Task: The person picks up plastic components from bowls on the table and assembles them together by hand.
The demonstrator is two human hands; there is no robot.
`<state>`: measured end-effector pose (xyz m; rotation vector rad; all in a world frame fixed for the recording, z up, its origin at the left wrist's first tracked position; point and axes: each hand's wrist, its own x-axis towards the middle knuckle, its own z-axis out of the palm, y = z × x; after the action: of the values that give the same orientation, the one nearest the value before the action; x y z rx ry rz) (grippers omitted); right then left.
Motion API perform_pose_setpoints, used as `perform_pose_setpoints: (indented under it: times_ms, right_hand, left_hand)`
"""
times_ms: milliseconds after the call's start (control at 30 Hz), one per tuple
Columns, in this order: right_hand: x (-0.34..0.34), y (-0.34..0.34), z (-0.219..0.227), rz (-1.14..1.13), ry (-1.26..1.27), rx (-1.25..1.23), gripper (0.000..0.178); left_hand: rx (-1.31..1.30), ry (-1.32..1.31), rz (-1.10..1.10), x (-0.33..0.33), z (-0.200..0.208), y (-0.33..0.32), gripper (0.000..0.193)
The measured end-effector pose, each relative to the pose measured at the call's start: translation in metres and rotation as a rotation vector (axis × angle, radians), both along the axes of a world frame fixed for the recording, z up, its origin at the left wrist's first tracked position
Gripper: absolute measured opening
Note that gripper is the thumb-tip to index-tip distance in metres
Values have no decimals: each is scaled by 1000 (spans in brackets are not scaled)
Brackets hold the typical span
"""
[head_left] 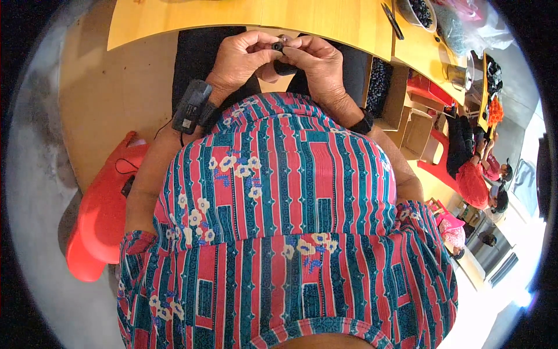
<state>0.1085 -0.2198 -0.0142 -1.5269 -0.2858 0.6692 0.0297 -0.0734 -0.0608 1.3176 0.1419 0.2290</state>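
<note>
Close to the table's near edge, my left hand (241,57) and my right hand (318,63) meet fingertip to fingertip. Between them sits a small black round part (278,46) with what looks like a hole in its end. The left thumb and forefinger pinch it from one side. From the other side the right thumb and forefinger close on it, and a tiny shiny bit shows at their tips. Fingers cover much of the part, so its full shape is hidden.
A yellow wooden table (325,20) spans the far side. On it lie a slim black tool (393,21), a white bowl (403,8) of black parts and a clear container (459,77). Cardboard boxes (415,132) stand at right, a red stool (99,218) at left. People sit further right.
</note>
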Motion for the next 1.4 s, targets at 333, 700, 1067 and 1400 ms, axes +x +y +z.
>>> perform_pose_setpoints:
  times_ms: [333,700,1067,1400]
  right_hand:
    - [5,-4,-7,61,164,76,6]
    - [2,-4,-9,24,309,155,3]
    - [0,1,-14,8,-154,84,3]
    - [-4,1,-10,32,-28,142,2]
  left_hand:
    - [-45,82,-72,-4,7,3,23]
    - [-84,67,-85,-5,8,4,23]
    - [-58,67,-39,-2,7,1,22]
    - [-76,56,-10,-5,7,1,22]
